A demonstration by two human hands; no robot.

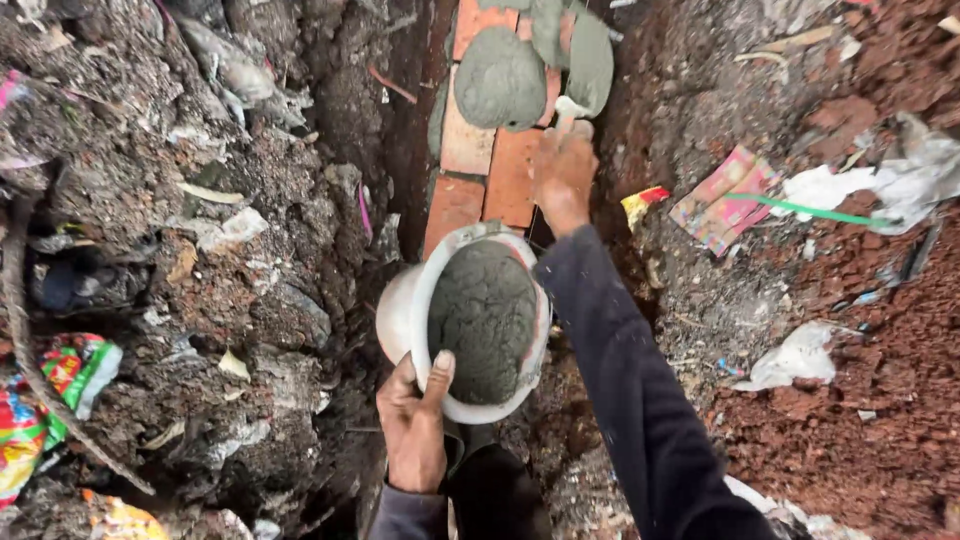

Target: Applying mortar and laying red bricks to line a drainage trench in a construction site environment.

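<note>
Head view: left hand [413,425] grips rim of white helmet [400,315] used as bowl, thumb over edge; helmet full of grey mortar [485,320], held over narrow trench. Right hand [563,172] closed on trowel handle [568,112], blade buried in mortar blobs [500,78] on brick course [487,180] ahead. Dark earth wall with litter crowds left; red soil, pink wrapper [722,198], green stick [800,209], white scraps on right
</note>
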